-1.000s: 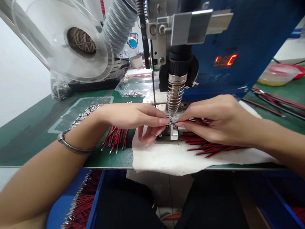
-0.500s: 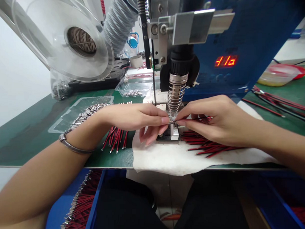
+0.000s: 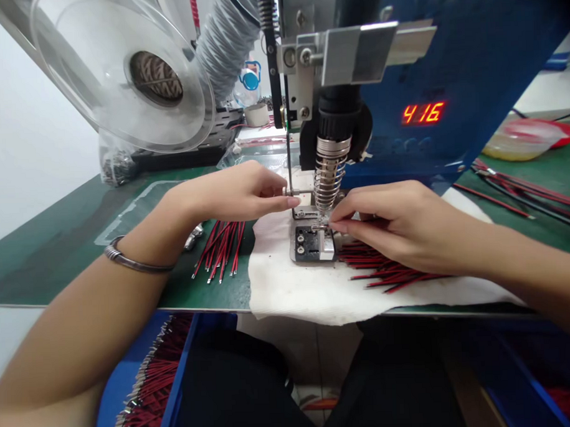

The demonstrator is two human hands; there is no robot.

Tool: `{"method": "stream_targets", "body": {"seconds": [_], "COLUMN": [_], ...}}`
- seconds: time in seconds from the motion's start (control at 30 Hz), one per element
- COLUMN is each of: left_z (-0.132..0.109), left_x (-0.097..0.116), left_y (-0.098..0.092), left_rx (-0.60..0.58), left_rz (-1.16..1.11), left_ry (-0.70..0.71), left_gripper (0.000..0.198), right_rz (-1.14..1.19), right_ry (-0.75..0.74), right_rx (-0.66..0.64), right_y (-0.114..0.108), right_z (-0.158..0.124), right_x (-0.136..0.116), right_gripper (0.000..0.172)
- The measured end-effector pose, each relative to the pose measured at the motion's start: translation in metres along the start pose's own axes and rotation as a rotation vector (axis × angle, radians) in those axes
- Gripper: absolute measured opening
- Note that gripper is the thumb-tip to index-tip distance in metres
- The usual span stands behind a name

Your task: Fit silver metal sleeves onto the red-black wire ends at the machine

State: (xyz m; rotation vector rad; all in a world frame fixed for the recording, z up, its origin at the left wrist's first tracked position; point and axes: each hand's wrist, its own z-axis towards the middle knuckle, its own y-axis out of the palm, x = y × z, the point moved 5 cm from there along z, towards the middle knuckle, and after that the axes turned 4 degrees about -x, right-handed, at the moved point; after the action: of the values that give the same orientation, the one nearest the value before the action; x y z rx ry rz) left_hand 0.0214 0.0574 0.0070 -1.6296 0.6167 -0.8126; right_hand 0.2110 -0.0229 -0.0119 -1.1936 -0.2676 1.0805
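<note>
My left hand (image 3: 240, 193) is raised left of the machine's spring-wrapped soldering head (image 3: 329, 171). Its thumb and curled index finger close around the end of a thin horizontal metal rod (image 3: 300, 191). Close under the head's tip, my right hand (image 3: 390, 222) pinches a small piece whose shiny metal end (image 3: 319, 227) lies over the black fixture (image 3: 307, 247); its rear part is hidden by the fingers. Red-black wires (image 3: 390, 272) lie on the white cloth (image 3: 311, 293) beneath my right hand. More wires (image 3: 221, 250) rest on the green table left of the cloth.
A clear fume hood (image 3: 121, 76) hangs at upper left. The blue machine (image 3: 438, 58) shows a red lit display. Behind my left wrist is a clear tray (image 3: 121, 222). Blue bins stand below the table edge; the left one holds many wires (image 3: 164, 373).
My left hand has left the metal piece at the fixture and moved up and left to the rod. My right hand has barely moved. The display reading has changed.
</note>
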Motion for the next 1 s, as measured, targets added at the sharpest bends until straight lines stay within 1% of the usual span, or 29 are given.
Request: {"method": "stream_targets", "body": {"seconds": [0.07,0.13,0.37,0.57,0.77,1.0], "left_z": [0.001,0.001,0.002,0.002,0.002,0.002], "left_x": [0.003,0.005,0.012,0.011,0.013,0.012], "left_y": [0.001,0.002,0.000,0.001,0.001,0.001], "left_rx": [0.060,0.096,0.135,0.139,0.138,0.125], "left_rz": [0.034,0.054,0.092,0.101,0.094,0.084], "left_ry": [0.083,0.127,0.182,0.170,0.164,0.154], "left_gripper": [0.039,0.037,0.033,0.033,0.033,0.033], "right_rz": [0.002,0.000,-0.020,0.010,0.067,0.090], "right_ry": [-0.004,-0.012,-0.018,0.007,0.083,0.090], "right_rx": [0.007,0.018,0.045,0.080,0.118,0.133], "right_y": [0.000,0.000,0.000,0.000,-0.001,-0.001], "right_z": [0.000,0.001,0.000,0.000,-0.002,-0.002], "right_x": [-0.001,-0.002,-0.001,-0.002,-0.001,-0.002], "right_gripper": [0.018,0.018,0.018,0.013,0.012,0.013]}}
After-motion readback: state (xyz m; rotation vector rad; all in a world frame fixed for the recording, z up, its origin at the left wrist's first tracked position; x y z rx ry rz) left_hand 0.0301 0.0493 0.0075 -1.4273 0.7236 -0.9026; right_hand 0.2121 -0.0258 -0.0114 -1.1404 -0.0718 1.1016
